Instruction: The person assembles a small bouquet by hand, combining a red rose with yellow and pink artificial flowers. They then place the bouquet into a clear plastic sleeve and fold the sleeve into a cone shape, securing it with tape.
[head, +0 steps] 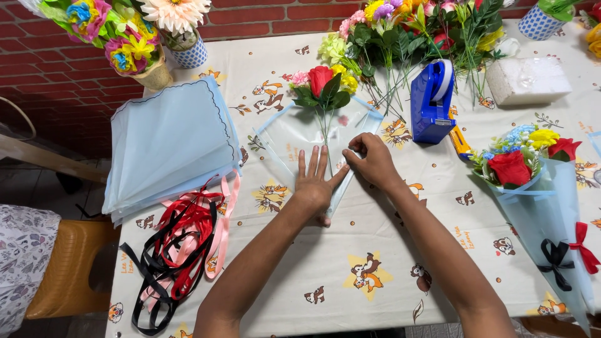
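Left hand (315, 181) flat, fingers apart, on clear wrap (294, 134); right hand (374, 161) fingers pinch wrap edge.

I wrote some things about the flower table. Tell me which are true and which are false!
1. The left hand lies flat on the clear wrapping sheet. True.
2. The right hand holds the blue tape dispenser. False: the dispenser stands apart on the table, and that hand pinches the sheet's edge.
3. A red rose is in the small bunch lying on the sheet. True.
4. The pile of ribbons is all green. False: they are red, black and pink.
5. The finished bouquet at the right is tied with black and red bows. True.
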